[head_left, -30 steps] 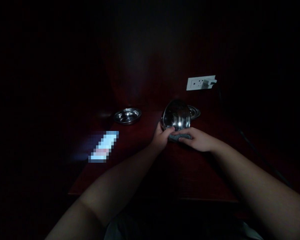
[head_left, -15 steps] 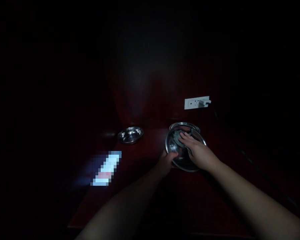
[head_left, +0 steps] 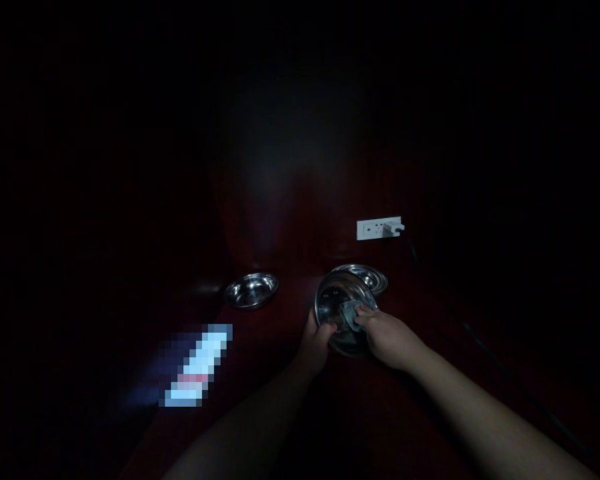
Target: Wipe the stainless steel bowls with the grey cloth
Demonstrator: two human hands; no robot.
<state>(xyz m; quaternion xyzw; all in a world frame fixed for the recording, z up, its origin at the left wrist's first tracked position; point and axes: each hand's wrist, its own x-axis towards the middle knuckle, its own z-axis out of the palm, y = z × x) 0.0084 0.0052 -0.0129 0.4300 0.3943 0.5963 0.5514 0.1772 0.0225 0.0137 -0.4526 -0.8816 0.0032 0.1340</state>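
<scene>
A shiny steel bowl is tilted up in front of me, its inside facing my way. My left hand grips its lower left rim, thumb over the inner side and the other fingers hidden behind. Against the bowl's inner surface, my right hand presses a greyish-green cloth, with the fingers closed on it. Just behind the held bowl, partly covered by it, lie stacked steel dishes. Another shallow steel bowl stands to the left on the dark red table.
A blurred-out lit screen lies at the table's left side. On the back wall is a white socket plate with a plug in it. A dark cable runs down the right side. The surroundings are very dark.
My right hand has slid the cloth lower and towards the middle of the bowl, its fingers now more curled. The bowl has turned a little. The whole view has shifted slightly.
</scene>
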